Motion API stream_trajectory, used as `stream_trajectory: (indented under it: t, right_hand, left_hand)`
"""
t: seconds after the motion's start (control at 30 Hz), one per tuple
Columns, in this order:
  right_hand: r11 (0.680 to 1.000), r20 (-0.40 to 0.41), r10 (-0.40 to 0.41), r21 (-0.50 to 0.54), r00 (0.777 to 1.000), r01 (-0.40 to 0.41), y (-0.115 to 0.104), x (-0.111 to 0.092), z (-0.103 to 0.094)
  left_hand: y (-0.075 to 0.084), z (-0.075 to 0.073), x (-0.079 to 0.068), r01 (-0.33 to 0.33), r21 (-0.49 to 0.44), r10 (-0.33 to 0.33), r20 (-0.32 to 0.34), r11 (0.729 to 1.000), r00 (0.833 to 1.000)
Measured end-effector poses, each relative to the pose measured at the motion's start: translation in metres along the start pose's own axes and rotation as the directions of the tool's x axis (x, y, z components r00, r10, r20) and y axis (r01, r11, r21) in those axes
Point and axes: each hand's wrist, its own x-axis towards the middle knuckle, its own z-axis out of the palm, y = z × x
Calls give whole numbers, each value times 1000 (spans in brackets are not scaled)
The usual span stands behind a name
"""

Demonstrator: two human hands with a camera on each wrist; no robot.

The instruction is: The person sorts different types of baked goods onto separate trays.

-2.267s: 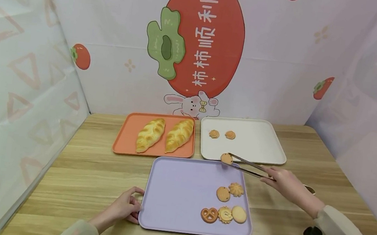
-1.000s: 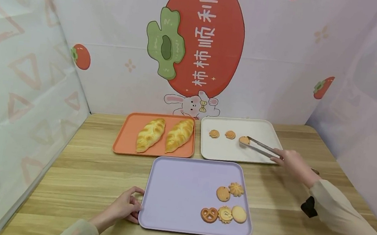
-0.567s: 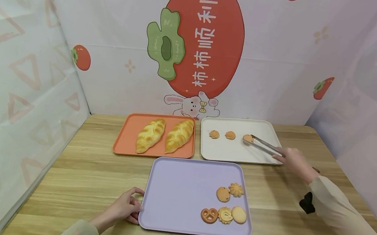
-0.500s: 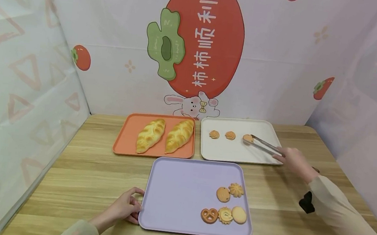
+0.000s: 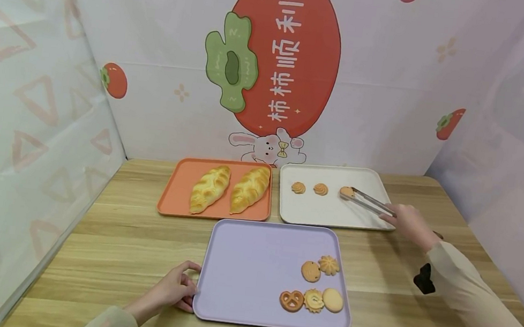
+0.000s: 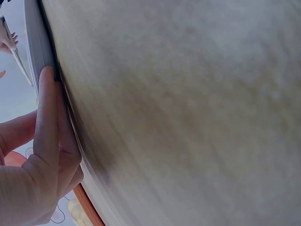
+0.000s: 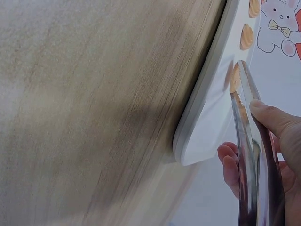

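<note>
My right hand (image 5: 408,222) grips metal tongs (image 5: 371,202) above the white tray (image 5: 362,218). The tongs' serrated tips stand on either side of a round brown cookie (image 5: 347,192), low over the tray. Two swirled cookies (image 5: 320,189) lie to its left. In the right wrist view, my thumb lies along one arm of the tongs (image 7: 256,155). My left hand (image 5: 175,286) rests its fingers against the left rim of the purple tray (image 5: 240,269); in the left wrist view, one finger (image 6: 47,103) extends straight along that rim.
On the purple tray's right side lie a pretzel (image 5: 291,300), a round pale cookie (image 5: 332,300) and several other cookies. An orange tray (image 5: 176,191) with two bread loaves (image 5: 210,189) stands back left. A printed cloth (image 5: 152,102) backs the wooden table (image 5: 127,234).
My right hand has carried the round cookie in the tongs from the purple tray's back rim to the white tray, right of the swirled cookies. My left hand has stayed at the purple rim.
</note>
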Motion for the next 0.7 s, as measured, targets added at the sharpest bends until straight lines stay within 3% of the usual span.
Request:
stream_trajectory:
  t: [0.7]
  right_hand:
    - [1000, 3, 8, 4, 1000, -8, 1, 3, 2]
  left_hand:
    - [1, 1, 0, 2, -4, -2, -5, 1000, 1000]
